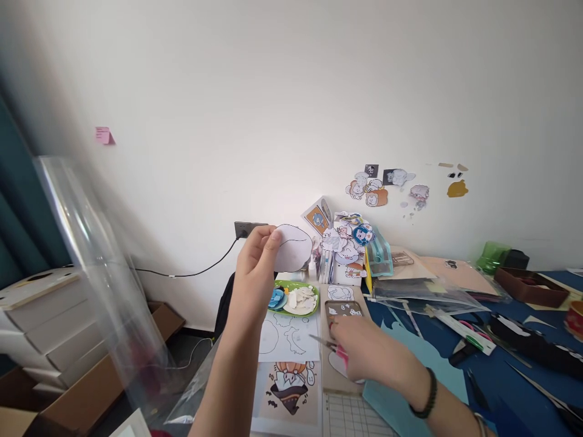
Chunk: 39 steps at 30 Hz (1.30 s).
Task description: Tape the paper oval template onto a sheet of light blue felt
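Observation:
My left hand (255,267) is raised above the desk's left end, fingers pinched on a white paper cut-out (294,247) with a curved pencil line on it. My right hand (364,349) is lower, over the blue desk (501,388), closed around pink-handled scissors (331,346) whose blades point left. A dark bracelet (428,394) circles that wrist. Under the hands lie a printed sheet of outlines (289,337), a cartoon print (291,382) and a brown card (344,309).
A green plate (296,298) of paper pieces sits behind the sheets. Stickers and cut-outs (348,240) stand against the wall. A ruler (460,328), plastic sleeves, a brown tray (531,285) crowd the right. A clear plastic roll (95,273), white drawers (40,315), cardboard boxes stand left.

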Available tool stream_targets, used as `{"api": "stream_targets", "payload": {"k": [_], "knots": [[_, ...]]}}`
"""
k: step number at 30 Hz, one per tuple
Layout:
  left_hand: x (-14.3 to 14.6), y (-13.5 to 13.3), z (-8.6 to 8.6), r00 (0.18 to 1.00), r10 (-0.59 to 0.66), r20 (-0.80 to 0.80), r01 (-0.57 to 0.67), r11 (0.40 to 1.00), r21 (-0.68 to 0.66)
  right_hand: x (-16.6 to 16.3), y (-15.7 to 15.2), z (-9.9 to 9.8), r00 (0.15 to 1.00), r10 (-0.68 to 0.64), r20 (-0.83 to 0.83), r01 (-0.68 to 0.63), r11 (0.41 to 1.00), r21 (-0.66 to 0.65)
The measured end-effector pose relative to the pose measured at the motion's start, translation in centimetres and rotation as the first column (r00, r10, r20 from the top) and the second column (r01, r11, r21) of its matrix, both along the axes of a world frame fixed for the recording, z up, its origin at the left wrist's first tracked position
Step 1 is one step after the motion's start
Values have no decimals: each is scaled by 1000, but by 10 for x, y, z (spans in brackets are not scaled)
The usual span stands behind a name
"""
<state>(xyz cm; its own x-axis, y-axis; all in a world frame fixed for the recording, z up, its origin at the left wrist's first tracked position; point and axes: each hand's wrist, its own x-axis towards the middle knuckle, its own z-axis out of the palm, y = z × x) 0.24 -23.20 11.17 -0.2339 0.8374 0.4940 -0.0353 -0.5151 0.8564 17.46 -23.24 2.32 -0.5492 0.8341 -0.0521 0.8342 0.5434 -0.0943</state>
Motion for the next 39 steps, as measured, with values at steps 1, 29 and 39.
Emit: {"api": "stream_targets", "payload": {"k": [1, 29, 39], "knots": [[1, 0, 0, 1000, -26, -3, 26, 1000, -10, 9, 0, 7, 995, 20, -98, -21, 1000, -7], [30, -8, -5, 824, -498, -271, 481, 867, -130, 80, -8, 69, 500, -91, -861, -386, 867, -316], [34, -11, -5, 832, -462, -307, 458, 885, -90, 76, -9, 68, 503, -122, -856, -410, 838, -361]]}}
